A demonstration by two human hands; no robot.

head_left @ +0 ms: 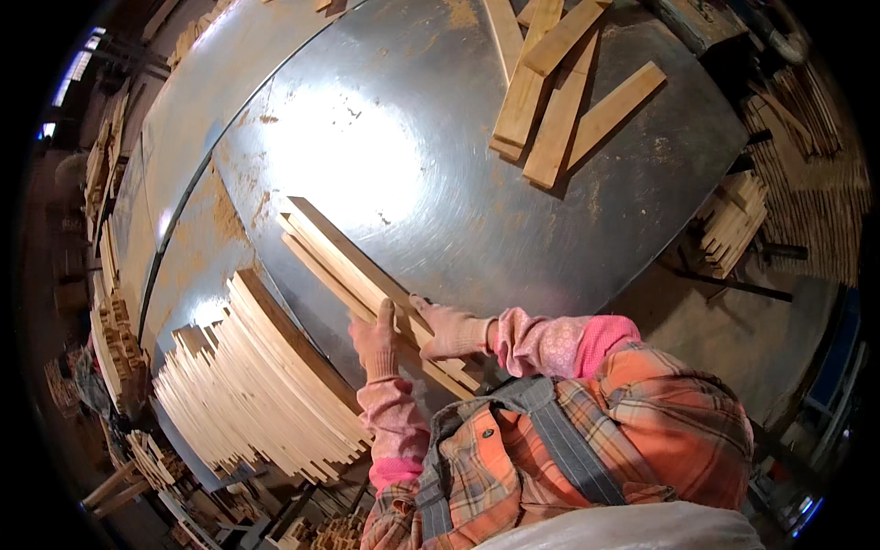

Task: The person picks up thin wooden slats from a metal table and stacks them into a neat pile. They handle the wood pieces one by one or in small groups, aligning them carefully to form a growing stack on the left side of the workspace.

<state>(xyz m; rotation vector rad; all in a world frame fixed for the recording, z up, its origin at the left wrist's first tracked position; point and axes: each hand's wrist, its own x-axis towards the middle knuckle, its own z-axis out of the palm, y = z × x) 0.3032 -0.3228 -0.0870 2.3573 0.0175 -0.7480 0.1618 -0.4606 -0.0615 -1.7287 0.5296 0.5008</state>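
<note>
Plaid sleeves and a grey apron strap (559, 440) are filling the lower edge, nearest the lens. At nine o'clock from the hands, a fanned stack of thin wooden slats (266, 394) is lying on the metal table (412, 147). Gloved, the left hand (376, 344) is gripping the near end of a small bundle of slats (353, 266), which is pointing toward eleven o'clock; the right hand (445, 332) is closing over its other side. Loosely aligned, the bundle is at risk of splaying or sliding on the slick steel. Loose boards (559, 92) are lying at one o'clock.
</note>
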